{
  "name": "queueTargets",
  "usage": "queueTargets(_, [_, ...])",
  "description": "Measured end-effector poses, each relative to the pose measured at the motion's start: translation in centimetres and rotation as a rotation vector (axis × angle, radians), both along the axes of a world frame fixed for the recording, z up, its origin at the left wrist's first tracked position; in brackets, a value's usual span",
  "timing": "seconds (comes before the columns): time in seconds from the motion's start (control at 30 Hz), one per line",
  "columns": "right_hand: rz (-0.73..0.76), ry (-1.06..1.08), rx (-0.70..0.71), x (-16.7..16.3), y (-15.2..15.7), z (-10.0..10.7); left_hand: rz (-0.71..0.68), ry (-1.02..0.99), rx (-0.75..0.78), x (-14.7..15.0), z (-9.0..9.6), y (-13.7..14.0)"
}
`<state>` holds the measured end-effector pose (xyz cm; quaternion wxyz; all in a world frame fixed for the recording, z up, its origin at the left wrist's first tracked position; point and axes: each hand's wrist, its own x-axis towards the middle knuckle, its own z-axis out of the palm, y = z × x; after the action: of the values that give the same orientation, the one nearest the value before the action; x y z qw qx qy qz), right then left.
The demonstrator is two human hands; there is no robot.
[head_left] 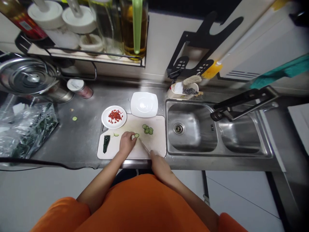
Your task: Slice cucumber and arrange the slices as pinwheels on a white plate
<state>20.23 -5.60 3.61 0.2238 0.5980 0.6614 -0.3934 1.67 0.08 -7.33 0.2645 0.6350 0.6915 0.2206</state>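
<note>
Your sink (198, 141) had two basins, with a black faucet (241, 96) reaching over it. Just behind the sink's left corner you had a caddy (172, 93); on the wall beyond the sink, a black rack (202, 37). Well left of the sink stood your can (84, 91), and farther left of it, your pot (31, 77) and plastic bag (31, 129). Up and left of the sink, your shelf (93, 54) held jars (78, 19) and bottles (127, 32).

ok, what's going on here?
A person's left hand pinches a cucumber piece over a cutting board; the right hand holds a knife, its tip close by. Cut slices lie farther back on the board. Chopped red bits sit on a round plate.
</note>
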Motion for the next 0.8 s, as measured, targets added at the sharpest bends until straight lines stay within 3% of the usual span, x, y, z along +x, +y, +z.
queueTargets(0.33, [0.034, -0.005, 0.013, 1.6, 0.3, 0.4, 0.002, -0.012, -0.152, -0.6, 1.6, 0.9])
queueTargets(0.53, [0.038, -0.02, -0.005, 1.9, 0.3, 0.6, -0.049, 0.054, -0.057, -0.6, 0.9, 1.3])
queueTargets(0.8, [0.019, -0.033, 0.016, 2.4, 0.3, 0.4, -0.061, 0.02, -0.118, 0.7, 1.5, 1.4])
